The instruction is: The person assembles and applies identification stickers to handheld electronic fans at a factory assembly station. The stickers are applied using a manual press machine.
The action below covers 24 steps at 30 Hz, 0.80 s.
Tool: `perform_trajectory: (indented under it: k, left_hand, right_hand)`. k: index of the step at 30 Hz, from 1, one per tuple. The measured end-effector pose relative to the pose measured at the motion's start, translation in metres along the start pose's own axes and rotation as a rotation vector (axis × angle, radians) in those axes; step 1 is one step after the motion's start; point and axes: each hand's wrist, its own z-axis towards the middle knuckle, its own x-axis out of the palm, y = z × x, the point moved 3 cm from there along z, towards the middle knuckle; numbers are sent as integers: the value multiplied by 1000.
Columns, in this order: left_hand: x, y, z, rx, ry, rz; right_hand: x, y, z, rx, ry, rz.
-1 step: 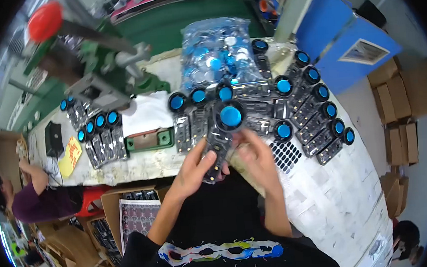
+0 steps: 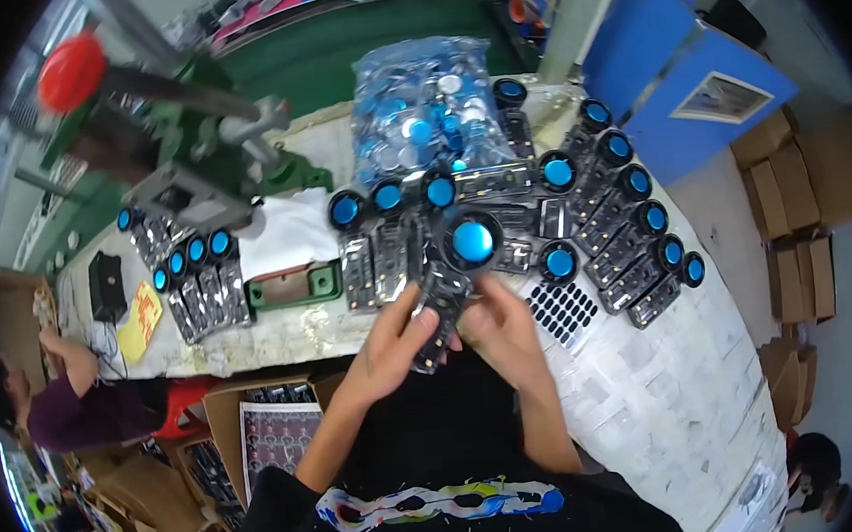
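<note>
Slightly rightward and nearer the person's body the black device (image 2: 448, 282) had shifted, and its round blue cap (image 2: 472, 241) now caught a pale glint; the right hand (image 2: 496, 325) had drawn in closer beside it. From where I stood, the left hand (image 2: 385, 352) gripped the lower part of the device, thumb laid across the top. On the right, the fingers were bent and blurred, near the device's side; I could not tell whether they pinched or touched it. The device was held tilted above the table's near edge, cap end pointing away from the person. Just right of the hands lay a sheet of black oval stickers (image 2: 564, 312). Beyond the hands stood a clear bag of blue and silver discs (image 2: 423, 106), and similar capped devices (image 2: 615, 226) fanned out on the table (image 2: 656, 388).
</note>
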Motion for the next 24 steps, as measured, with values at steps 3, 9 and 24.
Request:
perform_trajectory:
  k: [3,9,24]
  left_hand:
    - [24,1,7,181,-142,252]
    - [24,16,-7,-99,-88,30]
    - [9,54,-53,-22,-103,-265]
  right_hand:
    - [4,-4,5,-142,-162,45]
    - [-8,14,-3,-130,-14,-324]
    - [-16,21,-33,-378,-180,-864]
